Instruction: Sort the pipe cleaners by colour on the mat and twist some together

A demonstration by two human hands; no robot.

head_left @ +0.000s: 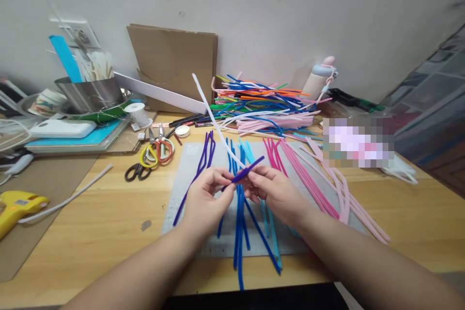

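Above the middle of a grey cutting mat (192,247), my left hand (210,196) pinches the near end of a dark purple pipe cleaner (250,168). My right hand (274,191) is closed on the same piece farther along, its fingertips partly hidden. A white pipe cleaner (210,111) rises up and to the left from between the hands; its lower end meets the purple one, and how they join is hidden. Beneath the hands lie blue pipe cleaners (239,232). More purple pipe cleaners (206,157) rest to the left, and pink pipe cleaners (308,179) to the right.
Behind the mat is a heap of mixed pipe cleaners (269,101), with a bottle (316,82) beside it. Several scissors (156,152) and a wire spool (137,115) lie left. A yellow glue gun (22,206) rests on cardboard at far left. Cardboard sheets (174,58) lean against the wall.
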